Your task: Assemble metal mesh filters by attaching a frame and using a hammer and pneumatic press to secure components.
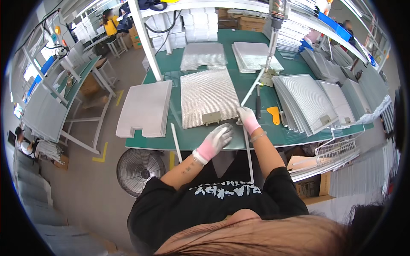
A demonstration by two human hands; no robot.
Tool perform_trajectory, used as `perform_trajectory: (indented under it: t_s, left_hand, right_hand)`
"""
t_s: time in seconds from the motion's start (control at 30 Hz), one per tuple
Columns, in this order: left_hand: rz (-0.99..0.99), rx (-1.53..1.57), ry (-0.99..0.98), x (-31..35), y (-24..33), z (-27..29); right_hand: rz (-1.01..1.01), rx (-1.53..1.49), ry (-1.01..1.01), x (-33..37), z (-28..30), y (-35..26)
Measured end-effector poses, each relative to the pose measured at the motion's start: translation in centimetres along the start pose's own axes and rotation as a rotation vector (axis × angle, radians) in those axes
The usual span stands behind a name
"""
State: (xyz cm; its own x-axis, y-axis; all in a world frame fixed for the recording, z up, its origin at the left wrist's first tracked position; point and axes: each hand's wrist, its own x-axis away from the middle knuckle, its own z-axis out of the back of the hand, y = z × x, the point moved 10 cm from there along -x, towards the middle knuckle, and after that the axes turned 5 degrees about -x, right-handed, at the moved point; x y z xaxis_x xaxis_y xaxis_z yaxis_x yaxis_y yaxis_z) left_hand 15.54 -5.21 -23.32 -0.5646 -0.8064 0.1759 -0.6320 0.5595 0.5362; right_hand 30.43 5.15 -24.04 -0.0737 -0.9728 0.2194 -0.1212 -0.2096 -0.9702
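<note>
A silvery mesh panel [209, 96] lies on the green table in front of me, slightly turned. At its near edge sits a small grey-beige bracket plate [211, 116]. My right hand [248, 119], in a white and pink glove, is closed on a thin white strip [252, 87] by the panel's near right corner. Below that hand another white length [249, 158] runs toward my body; whether both are one piece is hidden. My left hand [217, 141], gloved too, hovers at the table's near edge below the bracket, fingers loosely extended, with nothing visible in it.
Panel stacks lie left [145, 106], behind [204, 55] and right [303, 102]. A power screwdriver [273, 30] hangs above the table. An orange scraper [274, 115] and a black-handled tool [258, 102] lie right. Another white strip [176, 143] overhangs the front edge; a fan [141, 172] stands below.
</note>
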Motion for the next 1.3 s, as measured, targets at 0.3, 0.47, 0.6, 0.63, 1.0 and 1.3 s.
perform_trajectory:
  t_s: [0.3, 0.47, 0.6, 0.63, 1.0, 1.3]
  left_hand:
    - [-0.741, -1.461, 0.599, 7.1, 17.4, 10.7]
    - [-0.452, -0.641, 0.479, 5.2, 16.0, 12.1]
    - [-0.305, -0.29, 0.081, 4.1, 14.2, 8.5]
    - [-0.277, -0.275, 0.079, 4.7, 14.3, 5.2]
    - [-0.667, -0.745, 0.421, 11.2, 17.7, -1.2]
    - [-0.979, -0.751, 0.457, 21.2, 18.4, -4.6]
  right_hand:
    - [-0.031, -0.181, -0.121, 2.2, -1.1, -0.5]
    - [0.068, -0.277, -0.118, 3.3, 0.7, -1.6]
    - [0.044, -0.292, -0.088, 4.6, 1.7, -1.7]
    - [0.053, -0.308, -0.054, 5.0, 2.4, -1.9]
    - [0.35, -0.393, 0.058, 12.3, 1.3, -10.6]
    - [0.585, 0.002, -0.061, 18.1, -1.3, -15.6]
